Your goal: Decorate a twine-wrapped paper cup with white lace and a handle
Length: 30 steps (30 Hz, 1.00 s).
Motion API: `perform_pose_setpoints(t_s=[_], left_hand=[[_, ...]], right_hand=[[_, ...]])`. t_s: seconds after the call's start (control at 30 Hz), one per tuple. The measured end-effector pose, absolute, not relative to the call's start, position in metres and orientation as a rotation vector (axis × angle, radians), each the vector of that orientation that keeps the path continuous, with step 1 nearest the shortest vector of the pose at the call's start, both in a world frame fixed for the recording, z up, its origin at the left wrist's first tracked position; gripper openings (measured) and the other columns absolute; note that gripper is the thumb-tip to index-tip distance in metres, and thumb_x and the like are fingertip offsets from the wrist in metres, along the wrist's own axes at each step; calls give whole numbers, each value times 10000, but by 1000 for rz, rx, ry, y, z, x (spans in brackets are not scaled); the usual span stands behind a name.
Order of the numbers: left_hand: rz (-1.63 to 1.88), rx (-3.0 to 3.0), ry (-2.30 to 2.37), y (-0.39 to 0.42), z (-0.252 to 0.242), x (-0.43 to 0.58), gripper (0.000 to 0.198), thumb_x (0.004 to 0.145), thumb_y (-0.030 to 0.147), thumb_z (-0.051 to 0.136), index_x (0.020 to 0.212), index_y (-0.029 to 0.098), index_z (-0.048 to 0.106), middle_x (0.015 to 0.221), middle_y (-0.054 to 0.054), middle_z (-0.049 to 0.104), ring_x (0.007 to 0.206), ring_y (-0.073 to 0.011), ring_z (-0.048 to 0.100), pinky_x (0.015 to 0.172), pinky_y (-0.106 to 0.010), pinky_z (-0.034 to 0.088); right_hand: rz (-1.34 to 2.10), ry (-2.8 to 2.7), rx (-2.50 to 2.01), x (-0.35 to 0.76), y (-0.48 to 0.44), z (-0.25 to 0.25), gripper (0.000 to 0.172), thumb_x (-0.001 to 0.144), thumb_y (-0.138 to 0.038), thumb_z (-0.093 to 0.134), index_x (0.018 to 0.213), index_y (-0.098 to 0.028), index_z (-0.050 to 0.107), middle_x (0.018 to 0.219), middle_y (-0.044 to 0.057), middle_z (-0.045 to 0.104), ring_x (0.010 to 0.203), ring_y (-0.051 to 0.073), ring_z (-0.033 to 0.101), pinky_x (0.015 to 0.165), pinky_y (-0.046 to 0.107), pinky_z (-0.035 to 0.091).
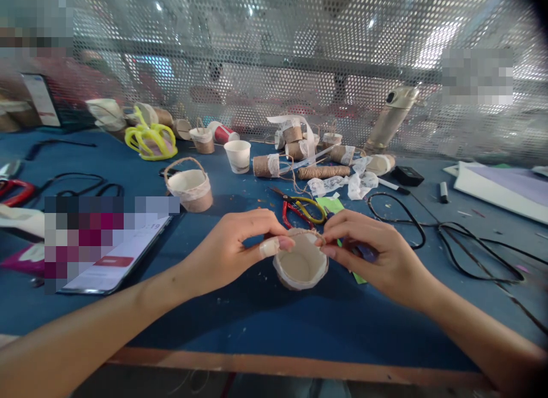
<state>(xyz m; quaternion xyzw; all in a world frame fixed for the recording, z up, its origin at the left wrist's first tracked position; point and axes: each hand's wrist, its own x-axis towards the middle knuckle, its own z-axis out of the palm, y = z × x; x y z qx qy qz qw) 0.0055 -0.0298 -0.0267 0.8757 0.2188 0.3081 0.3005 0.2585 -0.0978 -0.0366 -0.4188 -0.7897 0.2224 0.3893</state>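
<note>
A small paper cup (pixel 298 266) with white lace round its rim hangs between my hands over the front of the table, its mouth tilted toward me. My left hand (pixel 246 241), a bandage on its thumb, pinches the far left rim where a twine handle (pixel 307 232) crosses. At the right end of that twine, my right hand (pixel 368 244) is closed, thumb against fingertips. Exactly where the twine ends meet the cup is hidden by my fingers. Just beyond the cup lie yellow-handled pliers (pixel 314 209) and a red-handled tool (pixel 295 215), beside green paper (pixel 331 205).
A finished-looking cup basket (pixel 190 189), a plain white cup (pixel 238 156), a twine roll (pixel 324 172) and lace scraps (pixel 329 185) lie farther back. To the left rests a phone (pixel 115 255); black cables (pixel 471 255) loop at right. A perforated metal screen (pixel 274 61) bounds the back.
</note>
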Motion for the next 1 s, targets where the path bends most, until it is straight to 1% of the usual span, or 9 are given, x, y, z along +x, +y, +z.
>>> perform_pose_setpoints(t_s=[0.1,0.23,0.37,0.43,0.53,0.8,1.0], left_hand=[[812,2345,546,-29,-29,5,220,990,293,609,820,185,699,795,-5,710,701,-138,615,699,-232,489],[824,2359,538,-30,-30,6,251,1002,307,598,810,178,695,795,-9,710,699,-137,607,710,-232,486],[840,2391,514,-30,-30,7,207,992,260,614,821,174,692,792,-7,696,693,-132,589,690,-223,469],[843,2400,507,-30,-30,6,177,985,235,625,832,173,687,783,1,679,697,-127,583,687,-214,458],[833,2398,515,-30,-30,6,183,983,231,626,820,169,679,768,10,653,698,-122,578,688,-207,451],[816,2416,511,-31,-27,7,185,986,209,617,813,166,666,762,12,640,695,-120,574,681,-202,445],[837,2415,461,-29,-29,7,141,976,161,632,842,157,673,803,17,669,723,-103,581,707,-174,446]], right_hand=[[531,-2041,-1086,260,-99,-35,71,954,-187,637,962,-213,703,967,65,653,745,150,602,601,264,527],[543,-2062,-1128,261,-100,-33,61,952,-198,648,945,-214,706,907,41,611,695,132,568,610,271,502],[572,-2087,-1094,260,-101,-32,40,956,-200,649,940,-197,686,859,26,618,715,129,564,628,257,480],[558,-2073,-1087,259,-101,-33,37,965,-220,649,963,-197,678,834,12,619,691,117,544,604,237,459],[544,-2054,-1124,257,-101,-34,62,992,-238,621,963,-208,667,823,-10,626,651,94,518,593,217,433],[482,-2147,-1152,260,-100,-33,71,1020,-222,575,982,-219,635,855,-25,653,699,92,535,644,206,408],[462,-2195,-1161,261,-101,-31,85,1029,-227,561,986,-215,633,844,-33,672,667,82,544,622,193,394]])
